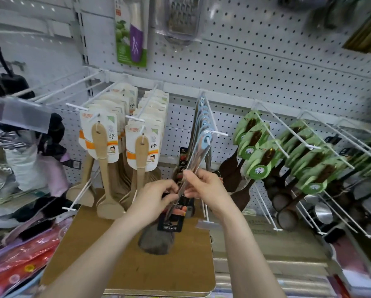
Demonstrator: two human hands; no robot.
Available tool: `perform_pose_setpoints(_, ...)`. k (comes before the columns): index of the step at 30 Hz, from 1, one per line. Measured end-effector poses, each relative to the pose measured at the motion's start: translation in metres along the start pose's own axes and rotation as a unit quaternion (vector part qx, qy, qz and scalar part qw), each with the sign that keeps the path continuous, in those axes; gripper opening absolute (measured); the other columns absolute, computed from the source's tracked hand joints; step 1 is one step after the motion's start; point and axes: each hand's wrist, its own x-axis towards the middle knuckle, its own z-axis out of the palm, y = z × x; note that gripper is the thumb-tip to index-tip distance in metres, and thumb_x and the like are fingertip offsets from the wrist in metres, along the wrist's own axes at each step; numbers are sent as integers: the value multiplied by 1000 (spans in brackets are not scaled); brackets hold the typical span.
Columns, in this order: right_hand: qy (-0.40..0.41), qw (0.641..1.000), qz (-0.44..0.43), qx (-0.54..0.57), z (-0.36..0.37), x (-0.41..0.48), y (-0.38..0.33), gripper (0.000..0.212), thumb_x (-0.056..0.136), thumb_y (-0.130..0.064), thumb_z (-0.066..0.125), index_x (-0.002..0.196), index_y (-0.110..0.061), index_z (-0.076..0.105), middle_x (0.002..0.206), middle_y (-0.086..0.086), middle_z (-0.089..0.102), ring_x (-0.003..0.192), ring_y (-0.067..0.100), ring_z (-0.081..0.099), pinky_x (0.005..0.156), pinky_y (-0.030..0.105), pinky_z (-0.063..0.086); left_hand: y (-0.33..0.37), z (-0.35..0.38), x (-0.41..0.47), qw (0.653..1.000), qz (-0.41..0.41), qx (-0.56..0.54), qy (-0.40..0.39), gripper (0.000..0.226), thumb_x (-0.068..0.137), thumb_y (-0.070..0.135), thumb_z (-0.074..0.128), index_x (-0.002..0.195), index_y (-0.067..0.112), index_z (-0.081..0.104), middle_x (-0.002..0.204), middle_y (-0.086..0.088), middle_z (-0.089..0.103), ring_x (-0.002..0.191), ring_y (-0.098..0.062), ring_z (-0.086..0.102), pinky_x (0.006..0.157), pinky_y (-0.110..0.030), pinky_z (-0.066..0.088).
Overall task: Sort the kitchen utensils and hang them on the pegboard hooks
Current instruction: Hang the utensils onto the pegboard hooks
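Head view showed both hands at the middle hook (219,133). The left hand (156,196) and right hand (204,186) each had a pinching grip on the steel utensil's (194,158) lower end. Its blue tab (206,140) seemed already threaded on. Hanging looked nearly done; next it needed sliding back, then releasing.

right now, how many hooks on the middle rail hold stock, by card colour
cream-card wooden spatulas: 2
blue-tag metal utensils: 1
green-card dark spoons: 2
total: 5 that read clearly; the far right edge is too blurred to count
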Motion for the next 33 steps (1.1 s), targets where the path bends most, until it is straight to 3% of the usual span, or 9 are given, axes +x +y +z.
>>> perform_pose_setpoints(5, 14, 998, -26, -63, -19, 3, 18, 11, 93, -16, 67, 101, -12, 72, 84, 4, 75, 79, 13, 71, 80, 31, 59, 8, 29, 20, 1000, -8, -26, -8, 6, 90, 24, 67, 91, 23, 62, 86, 14, 62, 87, -12, 61, 70, -29, 43)
perform_pose_setpoints(7, 4, 997, -33, -70, -26, 3, 21, 15, 92, -11, 67, 106, -11, 72, 92, 7, 76, 84, 13, 71, 85, 32, 58, 7, 34, 26, 999, -17, -37, -11, 7, 88, 22, 70, 92, 23, 64, 90, 13, 66, 90, -12, 63, 76, -30, 49)
perform_pose_setpoints(10, 13, 998, -40, -48, -37, 1, 22, 18, 90, -2, 66, 105, -8, 73, 95, 10, 76, 83, 14, 70, 79, 27, 58, 6, 35, 33, 997, -33, -64, -8, 15, 85, 21, 73, 99, 22, 66, 96, 12, 69, 90, -6, 64, 86, -29, 53)
perform_pose_setpoints(14, 192, 978, -25, -81, -59, 20, 29, 18, 90, -6, 68, 93, -24, 69, 88, 0, 74, 81, 18, 72, 81, 41, 61, 7, 32, 42, 994, -50, -95, -3, 25, 84, 22, 74, 108, 21, 64, 100, 11, 67, 94, -3, 63, 90, -30, 53)
perform_pose_setpoints(16, 235, 962, -28, -137, -65, 32, 28, 22, 90, -6, 66, 99, -26, 66, 94, -5, 71, 89, 16, 70, 85, 43, 59, 10, 31, 47, 993, -53, -101, 14, 32, 84, 24, 75, 113, 21, 61, 105, 11, 65, 97, -4, 61, 93, -32, 52)
perform_pose_setpoints(20, 177, 948, -31, -264, -67, 50, 19, 37, 91, -12, 66, 126, -21, 64, 123, 1, 67, 115, 19, 61, 98, 38, 52, 17, 31, 59, 995, -71, -62, 44, 61, 78, 37, 79, 129, 24, 48, 124, 8, 55, 107, -7, 56, 95, -32, 49)
perform_pose_setpoints(23, 107, 943, -36, -312, -62, 58, 16, 29, 92, -20, 67, 121, -21, 68, 119, 2, 69, 112, 21, 62, 89, 27, 46, 22, 32, 64, 995, -64, -70, 22, 77, 74, 45, 79, 138, 29, 39, 135, 8, 48, 118, -11, 53, 100, -35, 48)
perform_pose_setpoints(29, 103, 939, -65, -323, -63, 61, 23, 16, 95, -34, 61, 101, -24, 72, 91, 0, 73, 88, 21, 66, 80, 39, 53, 27, 40, 71, 997, -49, -60, 1, 65, 78, 44, 73, 136, 31, 46, 128, 8, 56, 113, -14, 58, 97, -37, 50)
perform_pose_setpoints(33, 95, 939, -74, -323, -64, 55, 25, 15, 92, -39, 63, 100, -31, 73, 87, -5, 73, 83, 18, 68, 76, 40, 55, 28, 48, 67, 997, -53, -52, -13, 44, 85, 32, 72, 125, 29, 56, 95, 10, 60, 97, -17, 61, 86, -34, 51)
